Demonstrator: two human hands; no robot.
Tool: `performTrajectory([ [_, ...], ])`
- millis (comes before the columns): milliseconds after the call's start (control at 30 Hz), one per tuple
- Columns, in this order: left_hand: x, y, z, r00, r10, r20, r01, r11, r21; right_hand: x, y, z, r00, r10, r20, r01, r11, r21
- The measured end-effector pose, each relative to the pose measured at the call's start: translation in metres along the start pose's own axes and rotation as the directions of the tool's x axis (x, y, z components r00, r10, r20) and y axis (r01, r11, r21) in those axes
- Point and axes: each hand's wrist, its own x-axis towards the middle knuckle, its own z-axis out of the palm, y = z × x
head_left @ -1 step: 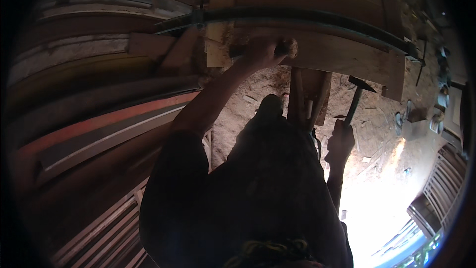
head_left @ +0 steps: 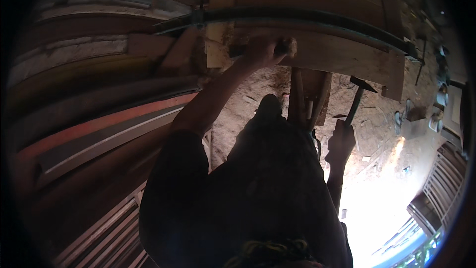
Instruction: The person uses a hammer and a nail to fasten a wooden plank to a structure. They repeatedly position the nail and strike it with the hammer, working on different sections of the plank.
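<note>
The clothing [head_left: 267,188] is dark, nearly black in the shade, and mostly plain over its broad, rounded bulk; the left sleeve [head_left: 181,154] is short and ends near the elbow, leaving the left forearm [head_left: 206,99] and left hand [head_left: 260,51] bare. The right hand [head_left: 341,141] is bare too, its slim wrist backlit. A rounded grey-green tip [head_left: 269,106], shoe or knee I cannot tell, shows past the cloth, and dull yellow strands [head_left: 267,245], looped and blurred, cross the nearest dark part.
</note>
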Motion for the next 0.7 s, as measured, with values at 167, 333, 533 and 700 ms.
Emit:
performTrajectory([
  [167, 0.005, -0.021, 0.002, 0.987, 0.107, -0.119, -0.118, 0.988, -0.095, 0.006, -0.009, -0.004, 0.991, 0.077, -0.110, -0.060, 0.986, 0.156],
  [333, 0.009, -0.020, -0.014, 0.998, 0.011, -0.067, -0.019, 0.993, -0.117, 0.020, -0.073, -0.045, 0.950, -0.152, -0.273, 0.262, 0.863, 0.431],
  [533, 0.008, -0.030, -0.008, 0.999, 0.034, -0.043, -0.037, 0.997, -0.062, 0.048, 0.001, 0.068, 0.522, -0.835, -0.174, 0.580, 0.497, -0.645],
  [700, -0.002, -0.033, -0.009, 0.997, -0.050, 0.063, 0.057, 0.993, -0.106, 0.053, -0.009, 0.073, 0.574, -0.778, 0.256, 0.784, 0.432, -0.447],
])
